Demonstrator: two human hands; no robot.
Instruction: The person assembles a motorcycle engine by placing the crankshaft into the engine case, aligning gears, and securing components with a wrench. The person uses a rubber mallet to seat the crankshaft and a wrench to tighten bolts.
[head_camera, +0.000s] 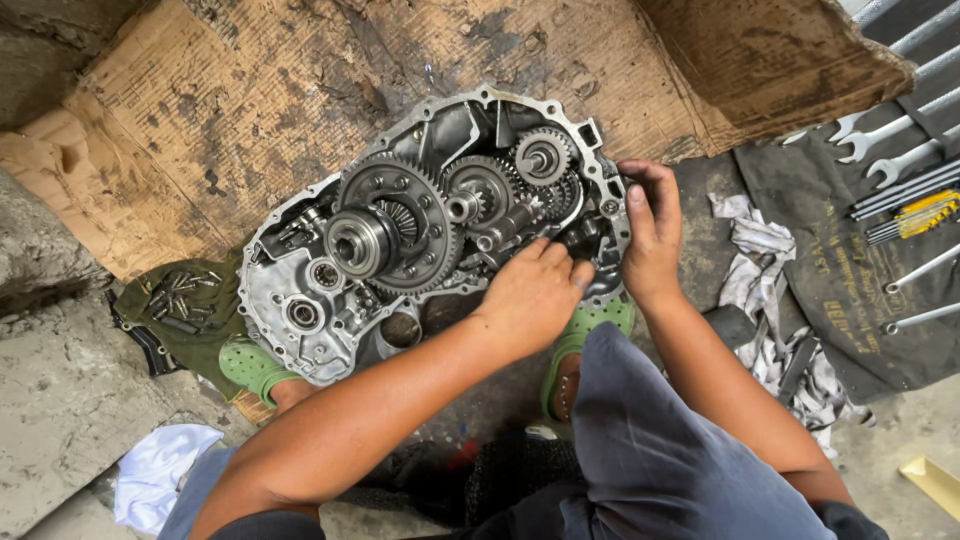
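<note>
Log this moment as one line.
left hand: on gears inside gearbox case | right hand: gripping case rim | wrenches: right, on cloth

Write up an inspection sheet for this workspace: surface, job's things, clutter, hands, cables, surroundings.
Surface: stained cardboard over rough ground.
Job's things: open gearbox housing lying flat, large ring gear and smaller gears exposed.
Clutter: bolts on green cloth, crumpled rag, white cloth.
Hands: left hand rests on the gears, fingers among them; right hand grips the housing rim.
Cables: nothing seen.
Surroundings: spanners on a dark tool roll, green sandals under the housing.
</note>
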